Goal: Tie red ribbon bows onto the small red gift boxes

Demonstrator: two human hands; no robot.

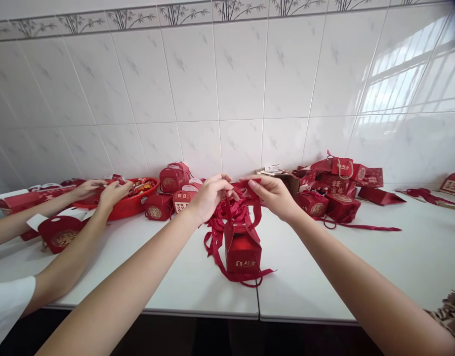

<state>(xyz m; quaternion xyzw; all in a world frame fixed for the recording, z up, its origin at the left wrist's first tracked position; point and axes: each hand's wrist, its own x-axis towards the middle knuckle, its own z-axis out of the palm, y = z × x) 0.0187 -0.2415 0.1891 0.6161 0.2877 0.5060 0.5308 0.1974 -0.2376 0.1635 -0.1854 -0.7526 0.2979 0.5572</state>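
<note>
A small red gift box (244, 254) with gold lettering stands upright near the table's front edge, in the middle. Red ribbon (257, 210) rises from its top, and one end lies loosely in front of it. Above the box, my right hand (273, 195) pinches the ribbon between thumb and fingers. My left hand (213, 197) is closed at the ribbon's other side, its fingertips bent together on the ribbon. Behind the box lies a heap of loose red ribbons (232, 210).
Several red boxes (158, 206) stand left of centre, and more are piled (338, 190) at the right. At the left, another person's hands (114, 194) work over a red basin (129, 206) of wrapped sweets. A tiled wall backs the white table (305, 287).
</note>
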